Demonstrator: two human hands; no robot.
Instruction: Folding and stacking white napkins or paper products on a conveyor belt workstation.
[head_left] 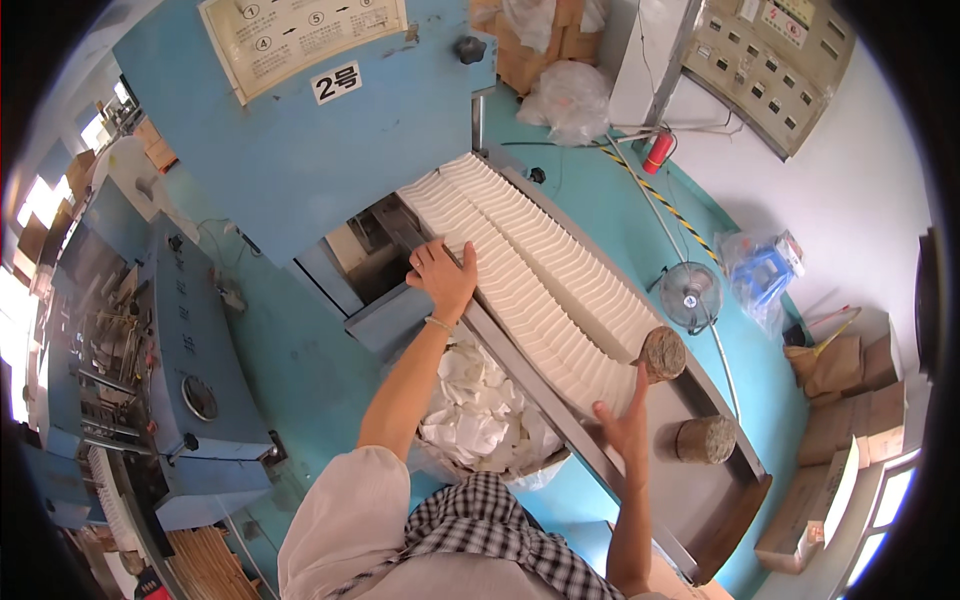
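Note:
Two long rows of nested white paper pieces (pixel 530 285) lie on a metal chute (pixel 640 490) that slopes from a blue machine (pixel 300 150) toward the lower right. My left hand (pixel 445 280) rests at the chute's near rail beside the rows, fingers stretched out and thumb against the paper. At the lower end of the near row is my right hand (pixel 625 425), its thumb and fingers spread, seemingly touching the last pieces. Just beyond its fingertip stands a brown-grey cylinder (pixel 663 355). A second such cylinder (pixel 705 440) lies farther down the chute.
Below the chute sits a bag of crumpled white paper scraps (pixel 475 400). A floor fan (pixel 690 297) and a bagged blue object (pixel 765 270) are at right, near cardboard boxes (pixel 850 430). A red extinguisher (pixel 658 153) is by the wall. Another blue machine (pixel 200 370) stands left.

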